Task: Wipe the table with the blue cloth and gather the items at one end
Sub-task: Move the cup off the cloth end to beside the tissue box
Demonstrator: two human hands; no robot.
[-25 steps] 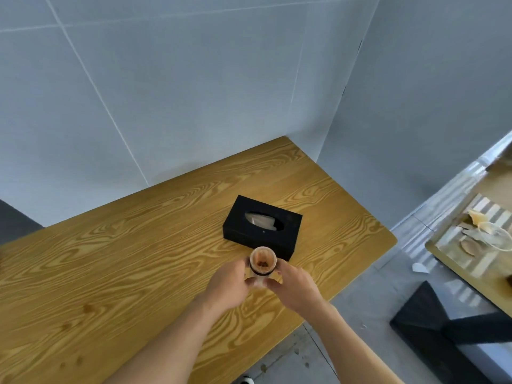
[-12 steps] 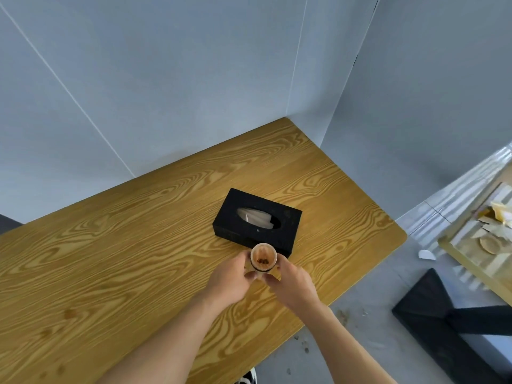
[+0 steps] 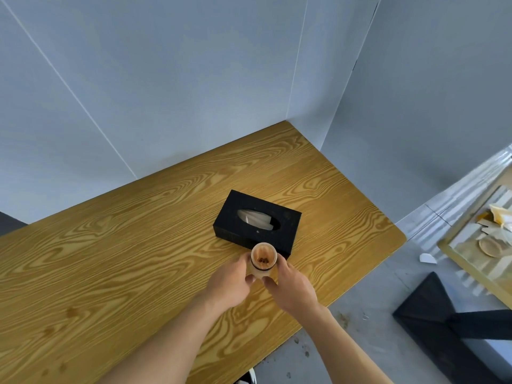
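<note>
A small wooden cup [image 3: 263, 259] with a dark band and brown bits inside is held upright between both hands, right in front of a black tissue box [image 3: 257, 224] on the wooden table [image 3: 110, 259]. My left hand [image 3: 230, 284] grips the cup's left side. My right hand [image 3: 293, 286] grips its right side. Whether the cup's base touches the table is hidden by my fingers. No blue cloth is in view.
Grey walls close the table's far side and right corner. The rounded table corner [image 3: 399, 236] is at the right, with grey floor below. A second table [image 3: 487, 245] with scraps and a black block [image 3: 443, 328] lie at the right.
The view has shifted, so box and cup sit slightly lower and more central. Both hands stay closed around the cup beside the tissue box.
</note>
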